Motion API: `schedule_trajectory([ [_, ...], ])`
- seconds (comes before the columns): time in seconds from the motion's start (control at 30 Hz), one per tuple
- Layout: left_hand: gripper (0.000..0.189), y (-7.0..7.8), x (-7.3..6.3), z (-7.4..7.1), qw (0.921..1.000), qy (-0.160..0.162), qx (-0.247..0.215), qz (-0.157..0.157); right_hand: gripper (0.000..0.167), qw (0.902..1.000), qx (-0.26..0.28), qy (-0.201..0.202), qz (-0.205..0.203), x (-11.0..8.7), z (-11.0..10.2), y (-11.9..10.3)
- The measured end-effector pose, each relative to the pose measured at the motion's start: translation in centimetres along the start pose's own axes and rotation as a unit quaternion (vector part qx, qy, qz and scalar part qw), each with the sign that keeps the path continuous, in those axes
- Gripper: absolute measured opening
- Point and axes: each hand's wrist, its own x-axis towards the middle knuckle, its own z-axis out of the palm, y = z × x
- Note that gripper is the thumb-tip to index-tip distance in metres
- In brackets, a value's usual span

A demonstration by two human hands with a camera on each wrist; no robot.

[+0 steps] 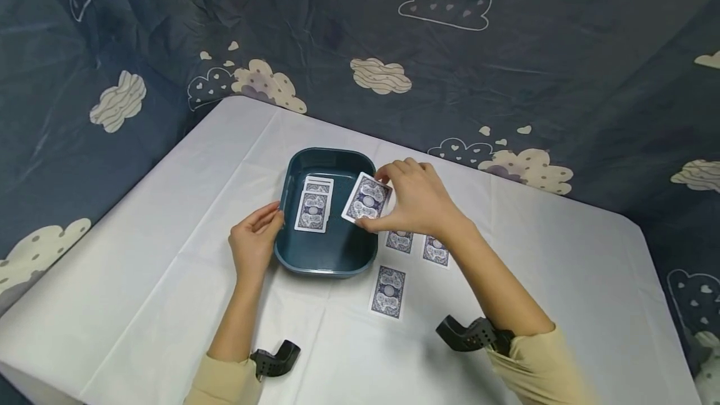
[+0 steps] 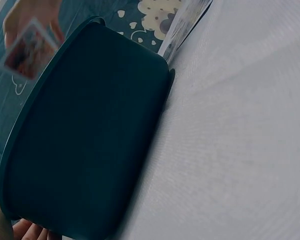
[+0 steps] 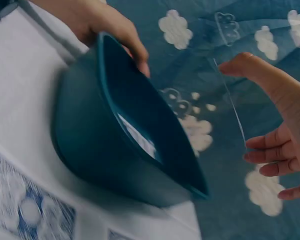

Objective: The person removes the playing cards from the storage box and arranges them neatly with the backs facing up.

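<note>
The right hand [image 1: 419,200] pinches a card [image 1: 365,199] between thumb and fingers, holding it tilted above the right side of the tub [image 1: 306,253]. The left hand [image 1: 254,241] grips the tub's left rim. A small pile [image 1: 313,211] lies overlapping inside, though its count is hard to tell. At least three loose cards [image 1: 388,292] lie back-up on the table [image 1: 568,267], right of the tub.

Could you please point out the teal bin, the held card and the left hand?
Teal bin [image 2: 85,130]: left wrist view, on its outer wall.
Held card [image 1: 367,199]: head view, middle of its patterned back.
Left hand [image 1: 255,242]: head view, middle of the hand.
</note>
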Motion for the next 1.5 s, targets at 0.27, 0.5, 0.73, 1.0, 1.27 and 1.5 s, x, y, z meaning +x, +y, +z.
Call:
schedule_trajectory([
  [0.27,0.025,2.6,-1.2,0.0,0.9999,-0.003,0.008,-0.005,0.074,0.9995,0.000,0.009,0.029,-4.4,-2.0,2.8],
  [0.5,0.025,2.7,-1.2,0.1,1.0000,-0.004,0.006,-0.006,0.075,0.9995,-0.018,0.011,0.023,-9.4,0.4,5.2],
  [0.73,0.025,2.6,-1.1,0.0,0.9999,-0.005,0.010,-0.011,0.082,0.9992,-0.035,-0.008,0.015,-13.6,5.6,7.2],
  [1.0,0.025,2.5,-1.2,0.1,0.9999,-0.002,0.004,-0.009,0.086,0.9979,-0.060,-0.014,-0.018,-14.9,8.0,7.2],
  [1.27,0.025,2.6,-1.2,0.1,1.0000,0.000,0.009,-0.002,0.088,0.9964,-0.072,-0.010,-0.044,-14.8,8.1,6.6],
  [1.5,0.025,2.5,-1.1,0.1,1.0000,-0.003,0.008,0.003,0.088,0.9958,-0.075,-0.008,-0.052,-14.9,8.2,6.0],
])
